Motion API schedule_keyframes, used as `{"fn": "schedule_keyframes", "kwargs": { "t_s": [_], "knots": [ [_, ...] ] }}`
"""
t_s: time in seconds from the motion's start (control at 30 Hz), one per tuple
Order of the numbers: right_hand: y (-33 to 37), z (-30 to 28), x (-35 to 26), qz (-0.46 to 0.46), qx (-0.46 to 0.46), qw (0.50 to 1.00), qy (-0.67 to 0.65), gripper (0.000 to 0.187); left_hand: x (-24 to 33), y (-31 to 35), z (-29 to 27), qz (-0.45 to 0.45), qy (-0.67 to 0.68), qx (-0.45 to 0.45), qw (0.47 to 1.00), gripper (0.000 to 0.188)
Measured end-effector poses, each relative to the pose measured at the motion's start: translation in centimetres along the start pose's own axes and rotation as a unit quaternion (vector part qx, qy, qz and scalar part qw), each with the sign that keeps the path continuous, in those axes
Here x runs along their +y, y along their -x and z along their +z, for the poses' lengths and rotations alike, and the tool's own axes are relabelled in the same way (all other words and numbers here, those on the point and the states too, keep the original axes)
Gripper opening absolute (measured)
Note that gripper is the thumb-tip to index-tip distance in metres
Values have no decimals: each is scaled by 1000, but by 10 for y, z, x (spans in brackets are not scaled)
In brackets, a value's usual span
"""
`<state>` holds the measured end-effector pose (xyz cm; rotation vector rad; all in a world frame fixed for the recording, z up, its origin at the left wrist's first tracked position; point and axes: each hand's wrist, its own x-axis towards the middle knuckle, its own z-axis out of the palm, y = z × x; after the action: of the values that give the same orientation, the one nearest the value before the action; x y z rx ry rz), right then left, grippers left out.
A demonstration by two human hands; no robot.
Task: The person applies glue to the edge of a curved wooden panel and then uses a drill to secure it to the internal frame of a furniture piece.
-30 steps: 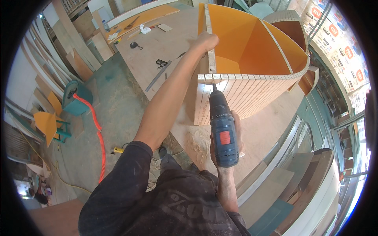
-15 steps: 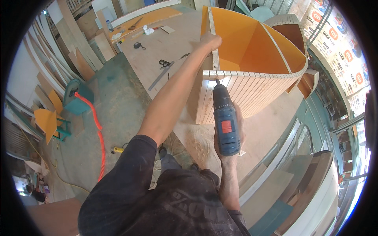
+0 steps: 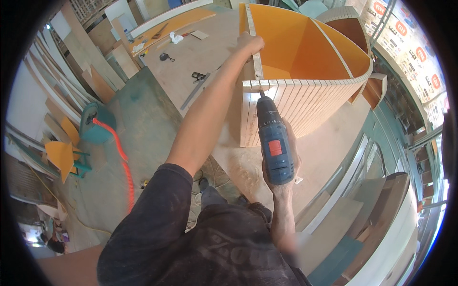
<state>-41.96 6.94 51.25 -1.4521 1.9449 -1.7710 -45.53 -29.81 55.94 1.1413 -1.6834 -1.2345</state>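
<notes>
a dusty grey-green floor [image 3: 148,114] is spreading across the left side, with a thin yellow cable [image 3: 95,229] trailing over it. tall boards [image 3: 90,47] are leaning in the upper left, and long pale strips [image 3: 52,76] are standing beside them. a teal container [image 3: 98,136] is sitting on the floor, and a small green stool [image 3: 82,164] is standing near it. a broad wooden table [image 3: 324,138] is filling the middle. more boards [image 3: 329,224] are lying at the lower right. white printed sheeting [image 3: 405,35] is covering the upper right, and bright light is showing along the right rim.
</notes>
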Motion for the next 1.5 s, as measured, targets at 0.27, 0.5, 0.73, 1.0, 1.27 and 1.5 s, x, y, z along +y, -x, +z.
{"fn": "schedule_keyframes", "kwargs": {
  "t_s": [0.27, 0.5, 0.73, 1.0, 1.27, 1.5],
  "knots": [
    [56, -13, 24, 12, 35, 999, 2, 70, 2, -12, -14, 20, -52, -5, 998, 68],
    [99, -1, 43, 104, 53, 993, -11, 71, 10, 20, -1, 22, -25, -76, 997, 52],
    [117, 52, 95, 115, 53, 991, -46, 69, -33, -59, -11, 71, -61, -111, 989, 38],
    [117, 70, 112, 92, 86, 991, -54, 67, -38, -59, -3, 119, -27, -136, 983, 35],
    [121, 66, 122, 101, 71, 986, -110, 74, -24, -33, 12, 108, -12, -134, 985, 33],
    [118, 72, 122, 86, 70, 989, -97, 72, -30, -42, -6, 103, -14, -154, 983, 33]
  ]
}}
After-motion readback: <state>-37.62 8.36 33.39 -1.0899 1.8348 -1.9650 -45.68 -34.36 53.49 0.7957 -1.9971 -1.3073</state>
